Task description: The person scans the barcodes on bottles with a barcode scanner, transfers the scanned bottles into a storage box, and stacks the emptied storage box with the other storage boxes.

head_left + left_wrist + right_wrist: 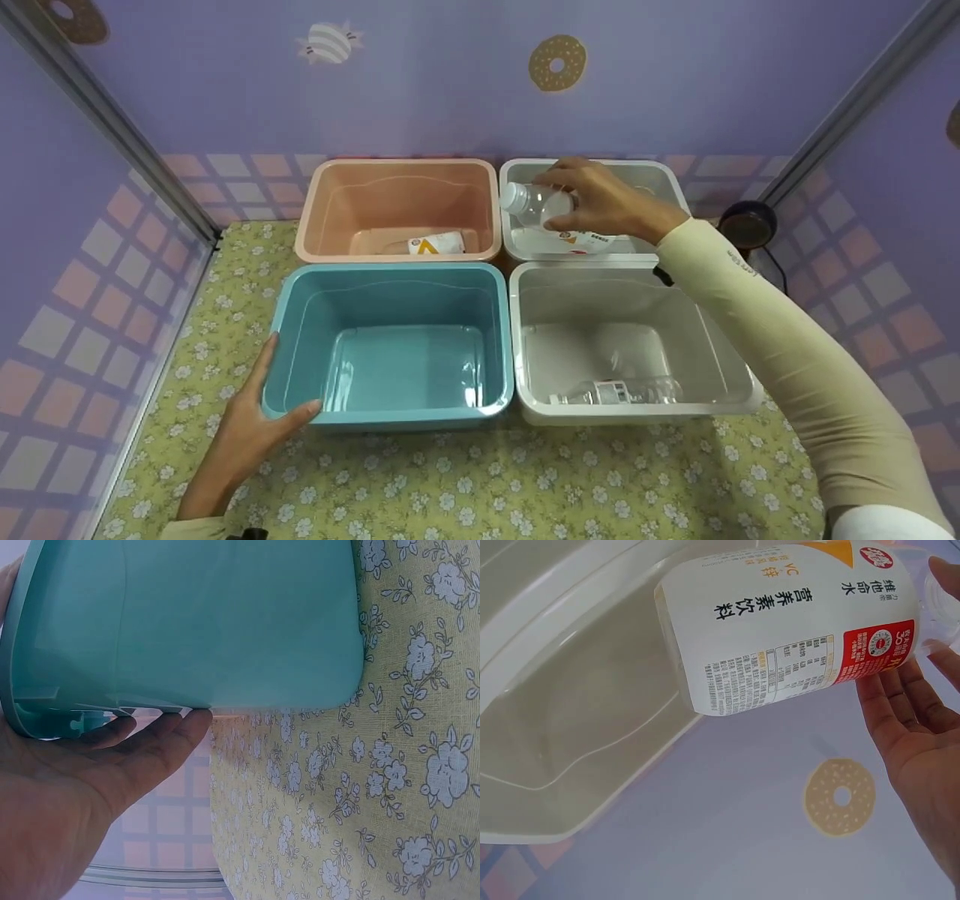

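Observation:
My right hand (592,196) holds a clear plastic bottle (544,204) with a white cap, over the white basin (671,176) at the back right. The bottle's white label (757,622), with orange and red patches, fills much of the right wrist view; its base points toward the basin. My left hand (251,424) rests at the front left corner of the blue basin (390,416). Its thumb lies on the front rim, and the fingers (161,742) run fairly straight along the outer wall.
A white-labelled bottle (437,244) lies in the pink basin (304,244). Another clear bottle (611,392) lies in the grey-white basin (645,409) at the front right. A dark round object (748,223) stands behind the right arm. A flowered cloth (420,480) covers the table.

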The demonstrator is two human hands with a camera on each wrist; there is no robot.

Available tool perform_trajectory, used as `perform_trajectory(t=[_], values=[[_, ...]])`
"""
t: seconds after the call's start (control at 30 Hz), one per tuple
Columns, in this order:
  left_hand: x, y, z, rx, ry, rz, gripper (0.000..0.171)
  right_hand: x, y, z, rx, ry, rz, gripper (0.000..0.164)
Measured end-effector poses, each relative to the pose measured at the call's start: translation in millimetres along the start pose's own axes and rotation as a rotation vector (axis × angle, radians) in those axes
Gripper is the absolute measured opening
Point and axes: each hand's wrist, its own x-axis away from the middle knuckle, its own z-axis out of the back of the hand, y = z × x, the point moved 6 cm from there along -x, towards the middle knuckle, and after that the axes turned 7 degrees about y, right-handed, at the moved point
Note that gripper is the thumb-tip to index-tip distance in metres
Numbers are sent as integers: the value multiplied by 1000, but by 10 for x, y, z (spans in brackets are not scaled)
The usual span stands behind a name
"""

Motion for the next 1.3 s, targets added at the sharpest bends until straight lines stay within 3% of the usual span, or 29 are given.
perform_trajectory(t=[0.43,1.3], values=[[24,45,-15,10,6,-34,115,-116,-135,-104,5,-45,-6,60],[11,18,-16,18,3,-13,116,-511,-457,-256,-45,-40,51,60]])
